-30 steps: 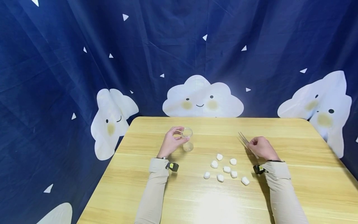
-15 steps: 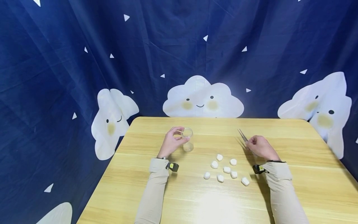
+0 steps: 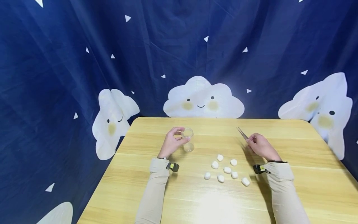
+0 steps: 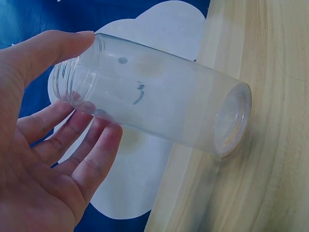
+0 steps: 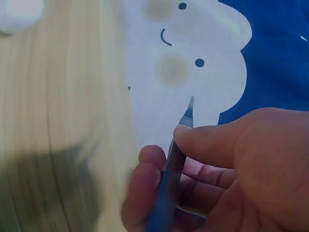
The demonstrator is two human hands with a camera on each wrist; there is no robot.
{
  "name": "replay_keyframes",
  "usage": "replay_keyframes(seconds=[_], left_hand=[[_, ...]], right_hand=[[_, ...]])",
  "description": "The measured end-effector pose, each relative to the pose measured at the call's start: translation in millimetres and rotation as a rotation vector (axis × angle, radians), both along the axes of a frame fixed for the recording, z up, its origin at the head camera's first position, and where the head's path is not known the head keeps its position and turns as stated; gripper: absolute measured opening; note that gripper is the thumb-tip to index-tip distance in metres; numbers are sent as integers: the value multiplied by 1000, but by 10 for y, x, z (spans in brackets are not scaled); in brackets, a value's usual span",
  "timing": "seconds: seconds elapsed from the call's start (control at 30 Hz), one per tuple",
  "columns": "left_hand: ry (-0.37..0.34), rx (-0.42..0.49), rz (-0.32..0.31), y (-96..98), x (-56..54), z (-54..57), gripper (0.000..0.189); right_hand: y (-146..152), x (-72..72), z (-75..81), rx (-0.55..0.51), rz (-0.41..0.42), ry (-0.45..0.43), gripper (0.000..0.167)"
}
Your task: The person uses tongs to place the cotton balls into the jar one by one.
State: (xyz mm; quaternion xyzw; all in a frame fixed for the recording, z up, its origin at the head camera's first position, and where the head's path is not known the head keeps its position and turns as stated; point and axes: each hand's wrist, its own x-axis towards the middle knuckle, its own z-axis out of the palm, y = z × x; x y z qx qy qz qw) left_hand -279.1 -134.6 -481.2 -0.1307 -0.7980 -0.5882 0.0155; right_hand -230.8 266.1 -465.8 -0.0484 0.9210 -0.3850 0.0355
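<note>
The left hand (image 3: 171,143) grips the clear jar (image 4: 159,92) by its neck while, to the jar's right, the right hand (image 3: 261,147) has just raised the tweezers (image 3: 242,133) it pinches, seemingly ready for use.

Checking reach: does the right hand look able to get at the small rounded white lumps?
Probably yes: the right hand holds silver metal tweezers, and nothing visible blocks its way to the lumps.

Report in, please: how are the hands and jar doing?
Left hand gripping empty jar near its mouth. Right hand holding tweezers. Eight white pieces on table; no obstacle seen.
</note>
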Motion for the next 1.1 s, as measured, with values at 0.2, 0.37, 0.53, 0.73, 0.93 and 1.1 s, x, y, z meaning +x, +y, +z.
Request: replay_keyframes(seconds=[0.2,0.37,0.53,0.73,0.93,1.1], left_hand=[[1,5,3,11,3,-9,58],[1,-1,6,17,4,-20,60],[3,-12,10,12,6,-28,61],[0,-7,16,-1,12,-20,57],[-5,7,10,-4,4,-40,58],[6,16,6,-1,-19,-61,60]], right_hand=[[2,24,30,27,-7,70,24],[7,35,70,31,9,89,26],[6,61,139,49,20,115,27],[-29,110,219,85,62,165,25],[-65,154,275,95,81,172,23],[-87,167,295,94,101,177,19]])
